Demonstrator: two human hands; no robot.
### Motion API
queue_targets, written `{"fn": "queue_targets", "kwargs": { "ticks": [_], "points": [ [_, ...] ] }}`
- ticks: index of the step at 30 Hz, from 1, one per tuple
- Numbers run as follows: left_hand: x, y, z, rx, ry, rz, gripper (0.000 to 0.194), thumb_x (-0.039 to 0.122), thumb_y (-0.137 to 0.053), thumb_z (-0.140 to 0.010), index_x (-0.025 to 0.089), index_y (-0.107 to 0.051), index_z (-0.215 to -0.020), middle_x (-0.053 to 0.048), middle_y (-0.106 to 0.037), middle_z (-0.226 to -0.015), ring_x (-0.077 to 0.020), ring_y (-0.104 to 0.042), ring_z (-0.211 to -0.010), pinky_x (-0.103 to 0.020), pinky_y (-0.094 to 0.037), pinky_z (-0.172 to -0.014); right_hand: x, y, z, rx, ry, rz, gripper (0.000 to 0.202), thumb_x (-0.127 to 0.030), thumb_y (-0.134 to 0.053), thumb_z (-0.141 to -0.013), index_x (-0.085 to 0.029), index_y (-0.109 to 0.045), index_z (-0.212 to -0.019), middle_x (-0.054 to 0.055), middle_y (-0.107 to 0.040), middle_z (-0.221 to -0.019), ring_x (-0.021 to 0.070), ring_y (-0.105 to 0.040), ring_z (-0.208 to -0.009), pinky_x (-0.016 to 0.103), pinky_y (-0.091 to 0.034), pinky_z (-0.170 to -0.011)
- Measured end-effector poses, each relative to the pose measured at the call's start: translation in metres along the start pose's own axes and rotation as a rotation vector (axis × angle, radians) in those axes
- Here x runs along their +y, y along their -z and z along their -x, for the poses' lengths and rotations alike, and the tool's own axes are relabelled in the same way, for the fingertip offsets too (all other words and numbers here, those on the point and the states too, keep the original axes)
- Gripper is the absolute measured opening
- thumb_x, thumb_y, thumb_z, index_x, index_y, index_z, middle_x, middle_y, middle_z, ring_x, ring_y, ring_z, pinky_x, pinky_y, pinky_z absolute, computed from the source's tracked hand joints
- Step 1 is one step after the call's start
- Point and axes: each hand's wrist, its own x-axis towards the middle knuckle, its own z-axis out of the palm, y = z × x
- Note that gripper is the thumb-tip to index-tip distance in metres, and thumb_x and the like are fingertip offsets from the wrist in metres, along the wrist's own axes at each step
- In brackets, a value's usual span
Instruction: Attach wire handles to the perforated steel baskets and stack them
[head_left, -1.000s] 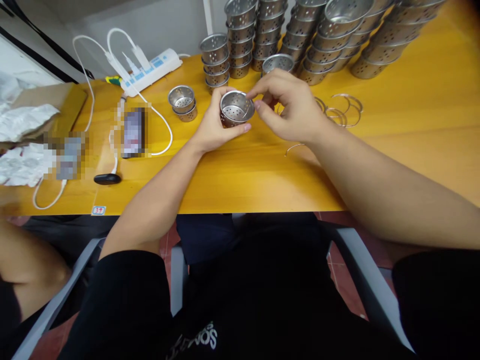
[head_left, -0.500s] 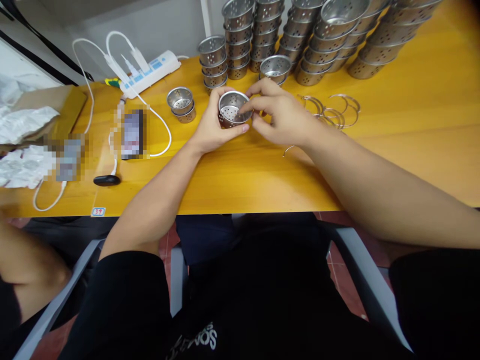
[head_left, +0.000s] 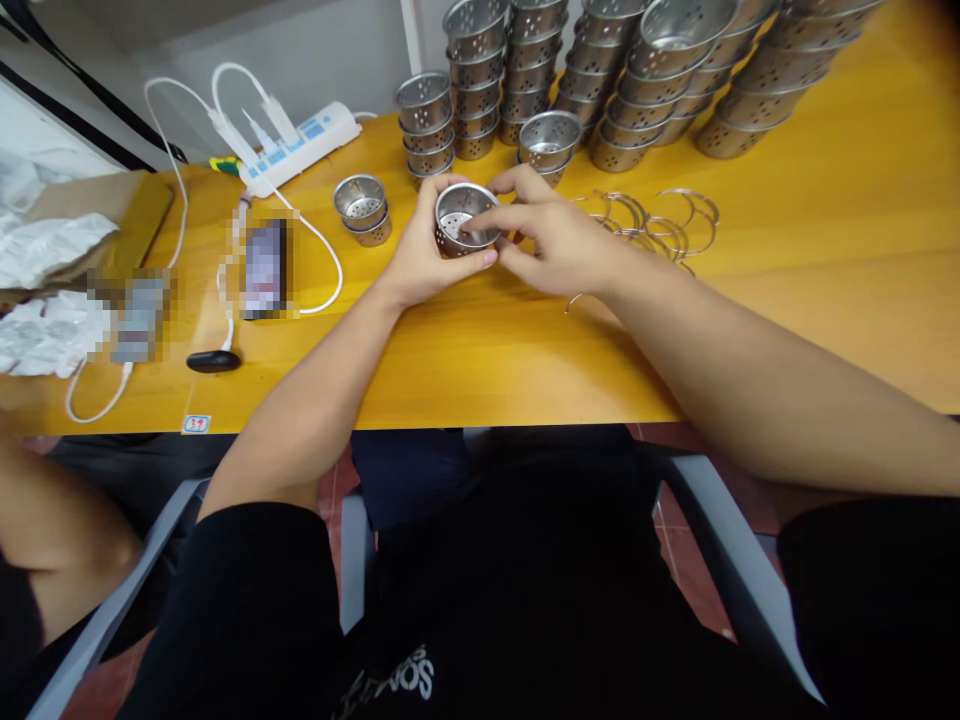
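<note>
Left grip (head_left: 420, 252) around a perforated cup (head_left: 451, 222), silvery metal, round-mouthed, shiny.

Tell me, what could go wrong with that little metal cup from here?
Perhaps a nicked finger: the left hand holds the perforated cup while a finger of the right hand reaches inside; I can't tell whether its edges are sharp.
The loose, overlapping wire rings beside the right forearm might tangle.
A bump could topple the tall cup stacks behind.

Silver gleams on the held cup (head_left: 454, 207), dotted with holes; orange-yellow table (head_left: 525, 375), coppery rings (head_left: 685, 240), white power strip (head_left: 334, 133) patched pale blue, black shirt (head_left: 570, 600) lettered white!
</note>
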Motion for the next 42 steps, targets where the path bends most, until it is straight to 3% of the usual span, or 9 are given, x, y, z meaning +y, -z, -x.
{"fn": "queue_targets", "kwargs": {
  "ticks": [6, 10, 15, 20, 22, 25, 32, 37, 42],
  "points": [
    [0.001, -0.001, 0.000, 0.038, -0.029, 0.013, 0.128, 0.125, -0.086, -0.086, 0.041, -0.042, -0.172, -0.009, -0.068, -0.159, -0.0398, -0.084, -0.143, -0.059, -0.071, -0.126, 0.003, 0.000, 0.000, 0.027, 0.030, -0.002, 0.032, -0.055, -0.094, -0.112, -0.044, -0.094, -0.142, 0.012, -0.080, -0.166, 0.0523, -0.075, -0.157, 0.073, -0.074, -0.126],
    [0.010, 0.011, -0.002, 0.047, -0.019, -0.036, 0.125, 0.122, -0.086, -0.089, 0.041, -0.044, -0.174, -0.010, -0.068, -0.163, -0.0432, -0.081, -0.150, -0.063, -0.069, -0.130, -0.003, 0.005, -0.001, 0.085, 0.057, 0.003, 0.042, -0.064, -0.089, -0.114, -0.044, -0.090, -0.151, 0.011, -0.079, -0.169, 0.0474, -0.079, -0.146, 0.068, -0.076, -0.121],
    [0.039, 0.048, -0.012, 0.128, 0.043, -0.264, 0.106, 0.114, -0.090, -0.092, 0.047, -0.055, -0.168, -0.010, -0.069, -0.170, -0.0466, -0.065, -0.169, -0.070, -0.056, -0.147, -0.021, 0.013, -0.001, 0.162, -0.113, -0.044, 0.055, -0.081, -0.091, -0.106, -0.053, -0.088, -0.153, 0.007, -0.085, -0.161, 0.0479, -0.081, -0.128, 0.076, -0.074, -0.117],
    [0.042, 0.096, -0.011, 0.372, 0.008, -0.440, 0.074, 0.095, -0.087, -0.102, 0.060, -0.058, -0.161, -0.009, -0.071, -0.160, -0.0464, -0.061, -0.164, -0.078, -0.048, -0.144, -0.018, 0.015, -0.002, 0.193, -0.150, -0.075, 0.058, -0.090, -0.094, -0.099, -0.058, -0.089, -0.147, 0.006, -0.091, -0.138, 0.0496, -0.078, -0.130, 0.081, -0.067, -0.118],
    [0.035, 0.112, -0.005, 0.366, 0.028, -0.555, 0.065, 0.089, -0.073, -0.116, 0.058, -0.048, -0.168, -0.006, -0.069, -0.165, -0.0371, -0.054, -0.172, -0.070, -0.047, -0.142, -0.014, 0.015, -0.003, 0.184, -0.141, -0.081, 0.057, -0.093, -0.092, -0.099, -0.057, -0.090, -0.142, 0.006, -0.091, -0.136, 0.0493, -0.078, -0.128, 0.081, -0.066, -0.118],
    [0.021, 0.128, 0.004, 0.420, 0.090, -0.652, 0.075, 0.096, -0.065, -0.124, 0.042, -0.040, -0.168, -0.001, -0.064, -0.168, -0.0222, -0.052, -0.163, -0.054, -0.045, -0.144, -0.010, 0.015, -0.003, 0.168, -0.131, -0.075, 0.054, -0.095, -0.090, -0.099, -0.055, -0.090, -0.136, 0.007, -0.090, -0.136, 0.0496, -0.079, -0.126, 0.083, -0.065, -0.118],
    [-0.014, 0.134, 0.011, 0.509, 0.201, -0.620, 0.084, 0.093, -0.082, -0.121, 0.034, -0.038, -0.164, 0.005, -0.064, -0.164, -0.0140, -0.048, -0.148, -0.044, -0.040, -0.142, -0.003, 0.015, -0.002, 0.182, -0.118, -0.052, 0.052, -0.094, -0.093, -0.098, -0.053, -0.092, -0.129, 0.007, -0.091, -0.132, 0.0478, -0.080, -0.120, 0.081, -0.068, -0.117],
    [-0.020, 0.134, 0.012, 0.562, 0.326, -0.496, 0.107, 0.118, -0.088, -0.094, 0.038, -0.047, -0.152, 0.005, -0.072, -0.155, -0.0214, -0.056, -0.139, -0.055, -0.044, -0.134, 0.000, 0.015, -0.001, 0.177, -0.095, -0.015, 0.048, -0.091, -0.090, -0.102, -0.054, -0.092, -0.132, 0.007, -0.091, -0.139, 0.0509, -0.085, -0.121, 0.084, -0.071, -0.114],
    [-0.016, 0.133, 0.013, 0.464, 0.382, -0.490, 0.102, 0.111, -0.084, -0.106, 0.034, -0.041, -0.157, 0.007, -0.066, -0.160, -0.0164, -0.046, -0.144, -0.048, -0.035, -0.140, 0.002, 0.014, -0.002, 0.177, -0.106, -0.025, 0.047, -0.091, -0.092, -0.100, -0.053, -0.093, -0.127, 0.006, -0.092, -0.135, 0.0496, -0.084, -0.119, 0.083, -0.068, -0.118]
  ]
}}
